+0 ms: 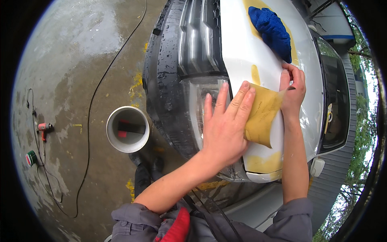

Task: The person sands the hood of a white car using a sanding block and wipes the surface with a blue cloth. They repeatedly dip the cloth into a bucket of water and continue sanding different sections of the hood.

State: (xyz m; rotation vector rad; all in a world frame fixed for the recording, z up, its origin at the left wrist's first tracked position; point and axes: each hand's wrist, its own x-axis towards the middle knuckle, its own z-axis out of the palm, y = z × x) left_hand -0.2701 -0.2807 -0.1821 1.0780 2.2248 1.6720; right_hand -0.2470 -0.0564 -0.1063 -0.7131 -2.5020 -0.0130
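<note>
My left hand (227,123) lies with fingers stretched out across the headlight (194,115) and the left part of a yellow sandpaper sheet (263,111), which rests on the white hood's corner (269,74) with its right edge curling up. My right hand (293,88) is closed just beside the sheet's raised corner, a small dark item showing at its fingers; I cannot make out what it is. A blue cloth (269,32) lies higher on the hood, over a patch of yellowish filler. More yellowish filler (262,164) shows by the lower edge of the panel.
The black grille (199,36) and wet bumper (161,80) face left. On the concrete floor stand a white bucket (111,141) with dark and red items inside, a red power tool (43,129), a green container (30,158) and cables (90,109). Another vehicle (330,24) is behind.
</note>
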